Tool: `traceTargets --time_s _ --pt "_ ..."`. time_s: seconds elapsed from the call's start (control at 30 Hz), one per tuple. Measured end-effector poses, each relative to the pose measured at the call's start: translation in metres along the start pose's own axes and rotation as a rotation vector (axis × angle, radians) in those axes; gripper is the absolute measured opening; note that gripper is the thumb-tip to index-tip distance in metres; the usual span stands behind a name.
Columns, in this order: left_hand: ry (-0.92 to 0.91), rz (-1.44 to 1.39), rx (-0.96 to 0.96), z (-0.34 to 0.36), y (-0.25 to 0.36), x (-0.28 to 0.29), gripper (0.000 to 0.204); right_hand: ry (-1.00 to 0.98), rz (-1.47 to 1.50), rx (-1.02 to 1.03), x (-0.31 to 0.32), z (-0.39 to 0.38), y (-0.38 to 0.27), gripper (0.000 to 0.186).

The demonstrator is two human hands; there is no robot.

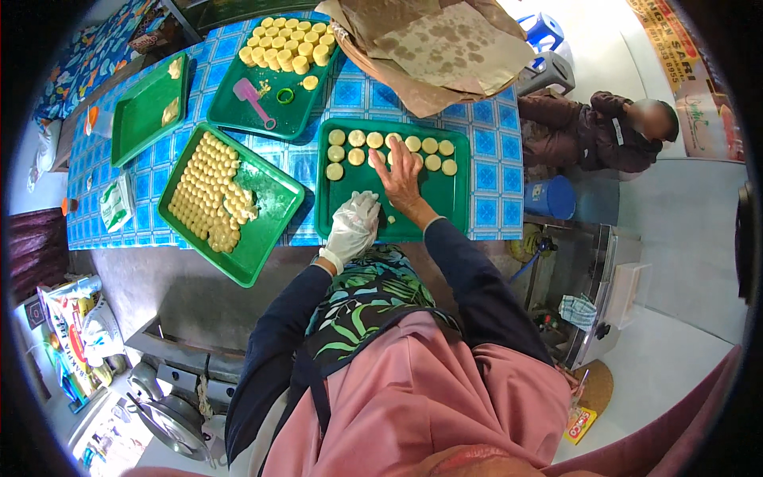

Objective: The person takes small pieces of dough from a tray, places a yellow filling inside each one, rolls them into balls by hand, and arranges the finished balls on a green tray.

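Note:
A green tray (445, 187) in front of me holds rows of flat round dough discs (357, 138) along its far side. My right hand (400, 176), bare, reaches over these rows with its fingers stretched and apart, the fingertips at the discs and hiding some of them. At the tray's near left edge, my left hand (354, 224) wears a thin white glove. Its fingers are curled in, and whatever they hold, if anything, is hidden. A small dough crumb (391, 219) lies on the tray between my hands.
Left stands a green tray (274, 215) of small dough balls (203, 179). Beyond it, another tray (226, 119) carries thick yellow rounds (290, 40), a pink scraper (254, 103) and a green ring cutter (284, 96). A paper-lined basket (389, 67) stands at the back; a person (596, 131) sits to the right.

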State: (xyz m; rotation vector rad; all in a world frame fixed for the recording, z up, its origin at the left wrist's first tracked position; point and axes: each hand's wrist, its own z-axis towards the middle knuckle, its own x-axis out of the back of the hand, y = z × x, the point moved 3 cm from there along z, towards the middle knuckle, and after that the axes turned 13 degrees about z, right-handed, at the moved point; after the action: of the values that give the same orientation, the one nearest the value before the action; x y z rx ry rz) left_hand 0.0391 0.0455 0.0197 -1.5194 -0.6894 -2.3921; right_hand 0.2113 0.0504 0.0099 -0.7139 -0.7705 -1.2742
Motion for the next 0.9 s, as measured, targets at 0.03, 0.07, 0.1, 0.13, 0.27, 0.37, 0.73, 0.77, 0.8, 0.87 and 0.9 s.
traceTargets --time_s 0.03,0.07,0.1,0.13,0.27,0.37,0.73,0.77,0.8,0.87,0.9 --pt "0.006 -0.043 0.038 0.002 0.001 0.003 0.028 0.044 0.138 -0.101 0.009 -0.003 0.006 0.062" --pt "0.003 -0.09 0.08 0.003 0.004 0.007 0.028 0.042 0.287 -0.245 0.018 -0.009 0.013 0.057" --pt "-0.225 -0.206 0.18 0.006 0.005 0.004 0.036 0.118 0.234 -0.326 0.03 -0.017 0.021 0.051" --pt "-0.154 -0.222 0.153 0.01 0.011 0.009 0.036 0.157 0.241 -0.299 0.044 -0.03 0.023 0.051" --pt "-0.352 0.29 -0.082 0.033 0.041 0.002 0.07 -0.228 0.242 -0.25 0.061 -0.073 0.022 0.065" --pt "-0.437 0.238 0.017 0.039 0.04 -0.003 0.077 -0.508 0.036 -0.143 0.054 -0.089 0.02 0.072" --pt "-0.411 0.292 0.002 0.024 0.05 -0.002 0.071 -0.64 0.22 -0.22 0.072 -0.1 0.036 0.077" --pt "-0.412 0.299 -0.001 0.024 0.051 -0.002 0.071 -0.62 0.228 -0.183 0.072 -0.099 0.036 0.076" --pt "-0.44 0.317 -0.005 0.024 0.052 -0.002 0.071 -0.68 0.246 -0.183 0.071 -0.101 0.036 0.076" --pt "-0.449 0.331 0.018 0.025 0.052 -0.003 0.069 -0.631 0.233 -0.14 0.072 -0.099 0.038 0.075" --pt "-0.459 0.356 0.024 0.026 0.053 -0.003 0.067 -0.617 0.23 -0.136 0.073 -0.099 0.039 0.074"
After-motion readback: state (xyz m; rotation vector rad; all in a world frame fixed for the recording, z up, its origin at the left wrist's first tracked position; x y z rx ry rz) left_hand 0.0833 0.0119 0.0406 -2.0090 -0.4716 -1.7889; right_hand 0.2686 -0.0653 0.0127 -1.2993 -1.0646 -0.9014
